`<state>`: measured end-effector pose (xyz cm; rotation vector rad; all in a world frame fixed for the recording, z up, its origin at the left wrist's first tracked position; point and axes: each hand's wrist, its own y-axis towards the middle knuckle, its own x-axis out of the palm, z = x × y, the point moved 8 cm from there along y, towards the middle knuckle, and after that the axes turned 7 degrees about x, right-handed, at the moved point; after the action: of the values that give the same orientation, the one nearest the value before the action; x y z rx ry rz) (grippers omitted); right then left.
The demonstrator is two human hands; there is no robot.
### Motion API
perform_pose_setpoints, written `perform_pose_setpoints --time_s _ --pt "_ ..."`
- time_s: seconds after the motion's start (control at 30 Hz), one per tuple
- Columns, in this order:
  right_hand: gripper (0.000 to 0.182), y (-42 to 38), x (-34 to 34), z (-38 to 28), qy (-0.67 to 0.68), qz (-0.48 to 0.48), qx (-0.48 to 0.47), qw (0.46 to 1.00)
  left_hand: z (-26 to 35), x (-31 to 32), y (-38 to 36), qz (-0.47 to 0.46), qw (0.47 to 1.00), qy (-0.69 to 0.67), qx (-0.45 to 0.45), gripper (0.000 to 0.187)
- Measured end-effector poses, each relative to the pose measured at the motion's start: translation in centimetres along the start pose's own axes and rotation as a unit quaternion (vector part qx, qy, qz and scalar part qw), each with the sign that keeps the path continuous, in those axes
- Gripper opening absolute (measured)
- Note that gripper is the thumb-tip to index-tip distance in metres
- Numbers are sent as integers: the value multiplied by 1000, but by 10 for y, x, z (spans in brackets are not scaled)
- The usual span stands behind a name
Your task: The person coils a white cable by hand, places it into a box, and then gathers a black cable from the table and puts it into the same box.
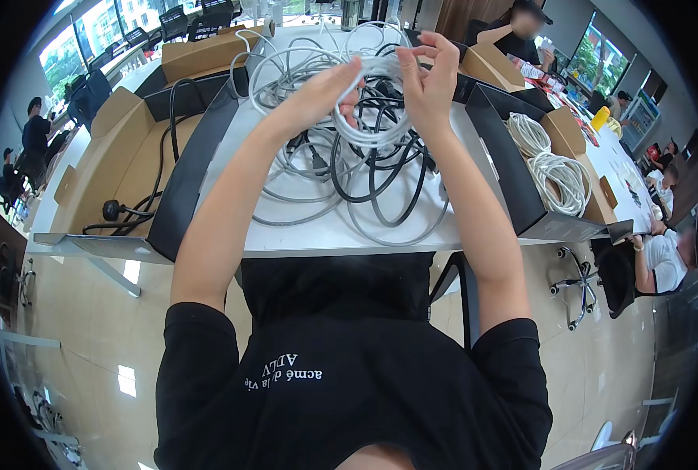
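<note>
A looped coil of light grey cable (371,135) hangs above the table, in front of me. My left hand (329,95) is closed around the coil's left side, fingers curled through the loops. At the coil's right edge is my right hand (431,82), its thumb and fingers bent but apart; the fingertips are slightly blurred, and I see no strand between them. Beneath both hands lies a tangled heap of grey cables (298,168) and black cables (392,188) on the white table (227,184). Black plugs show among the strands, partly covered.
An open black box (188,176) on the left holds a black power cord (161,157). Another open box (513,184) on the right contains bundled white cables (560,182). People sit at a long table (619,168) to the right. A wheeled chair (576,286) stands nearby.
</note>
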<state>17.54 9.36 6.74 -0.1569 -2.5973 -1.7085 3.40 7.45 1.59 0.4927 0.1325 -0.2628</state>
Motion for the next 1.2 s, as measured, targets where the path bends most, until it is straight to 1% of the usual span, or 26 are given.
perform_pose_setpoints --time_s 0.03,0.1,0.13,0.23,0.33,0.43,0.47,0.5,0.53,0.63,0.73,0.83,0.93,1.03,1.07,1.17,1.2 --pt "20 -1 -1 -11 -18 9 -44 999 1 2 -1 -5 999 32 8 50" --pt "18 0 3 -15 -87 -19 -141 986 7 9 -3 -14 995 95 23 45" --pt "17 -2 6 -17 -121 -33 -188 974 11 11 -5 -11 989 144 30 35" --pt "16 -5 14 -1 -144 -116 -104 977 10 8 -6 1 978 206 44 32" --pt "22 -13 25 4 -163 -162 -124 965 11 7 -7 42 976 211 43 31" --pt "34 -18 34 0 -235 -234 -137 933 6 5 -4 25 972 224 61 31" --pt "36 -16 36 11 -192 -282 -46 939 5 5 -5 21 971 232 62 30" --pt "39 -16 38 22 -146 -326 44 933 7 6 -5 17 968 240 64 30" --pt "42 -18 41 33 -99 -367 135 915 8 6 -5 12 966 248 66 29" --pt "44 -12 39 32 -108 -391 143 903 13 10 -6 9 969 239 60 29" --pt "43 -9 40 39 -55 -370 144 916 16 6 1 29 962 240 128 33" --pt "41 -7 39 38 -25 -353 162 921 23 3 0 43 938 314 140 44" --pt "36 -1 28 38 34 -289 235 927 21 -17 -7 146 926 320 139 62" --pt "30 6 17 34 61 -278 281 917 31 -20 -9 162 905 359 159 69" --pt "30 5 17 34 89 -274 300 909 34 -18 -8 152 908 356 161 69" --pt "33 4 16 44 222 -225 352 881 38 -3 -8 67 912 387 118 52" --pt "33 3 15 44 247 -209 368 872 32 -2 -8 61 938 319 120 49"
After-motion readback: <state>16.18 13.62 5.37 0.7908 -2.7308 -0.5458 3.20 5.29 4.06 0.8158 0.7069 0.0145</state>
